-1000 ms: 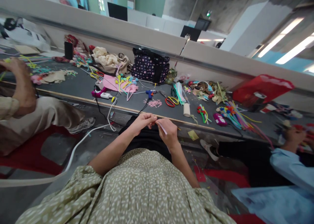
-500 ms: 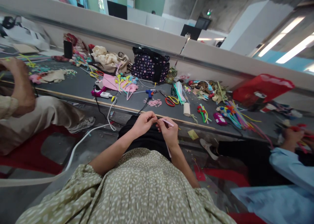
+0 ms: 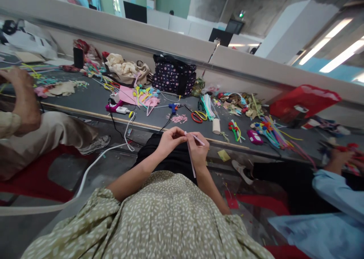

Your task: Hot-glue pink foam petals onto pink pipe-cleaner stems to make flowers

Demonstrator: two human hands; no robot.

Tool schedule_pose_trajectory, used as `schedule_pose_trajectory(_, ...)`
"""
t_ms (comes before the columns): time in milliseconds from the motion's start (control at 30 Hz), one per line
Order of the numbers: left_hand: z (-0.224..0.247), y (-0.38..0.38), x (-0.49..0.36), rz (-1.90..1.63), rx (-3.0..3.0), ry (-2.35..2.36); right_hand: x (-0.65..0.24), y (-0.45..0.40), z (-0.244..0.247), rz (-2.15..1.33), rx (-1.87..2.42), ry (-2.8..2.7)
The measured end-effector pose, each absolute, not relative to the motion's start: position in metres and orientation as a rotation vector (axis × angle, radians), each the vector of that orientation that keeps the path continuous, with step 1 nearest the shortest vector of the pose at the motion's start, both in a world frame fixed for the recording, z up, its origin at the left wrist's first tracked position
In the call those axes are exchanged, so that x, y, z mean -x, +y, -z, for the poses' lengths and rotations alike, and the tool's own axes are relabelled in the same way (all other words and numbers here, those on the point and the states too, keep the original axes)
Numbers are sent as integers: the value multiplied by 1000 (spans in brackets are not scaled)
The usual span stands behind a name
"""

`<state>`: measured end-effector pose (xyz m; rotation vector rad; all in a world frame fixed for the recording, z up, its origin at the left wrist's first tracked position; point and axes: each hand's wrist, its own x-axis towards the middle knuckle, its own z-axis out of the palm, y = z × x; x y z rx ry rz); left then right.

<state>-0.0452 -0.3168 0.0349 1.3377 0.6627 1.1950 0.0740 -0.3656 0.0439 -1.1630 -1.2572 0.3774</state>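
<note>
A pale pink pipe cleaner (image 3: 191, 160) is bent near its top, between my two hands, above my lap. Its long end hangs down along my right palm, while a shorter part slants out over my right fingers. My left hand (image 3: 171, 141) pinches it at the bend, and my right hand (image 3: 197, 148) is closed on it just beside. On the table beyond lie a pile of small pink pieces (image 3: 179, 118), a blue glue gun (image 3: 173, 107) and scissors (image 3: 197, 116) with red and yellow handles.
The grey table (image 3: 159, 119) also holds a dotted bag (image 3: 174, 75), a bundle of pipe cleaners (image 3: 208, 106), a beige cylinder (image 3: 216, 126) and a purple object (image 3: 255, 136). A white cable (image 3: 93, 161) runs down at the left. People sit on both sides.
My hands have shifted and turned slightly around the pipe cleaner. Its bend now shows between my fingertips, and more of the hanging length is visible.
</note>
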Motion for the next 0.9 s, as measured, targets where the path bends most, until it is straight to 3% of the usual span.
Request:
schedule_pose_trajectory(433, -40, -310, 50, -1256, -1350, 740, -87, -360, -37, -430, 1180, -1423)
schedule_pose_trajectory(900, -40, -312, 58, -1243, -1975, 905, -86, -355, -36, -568, 1224, -1449)
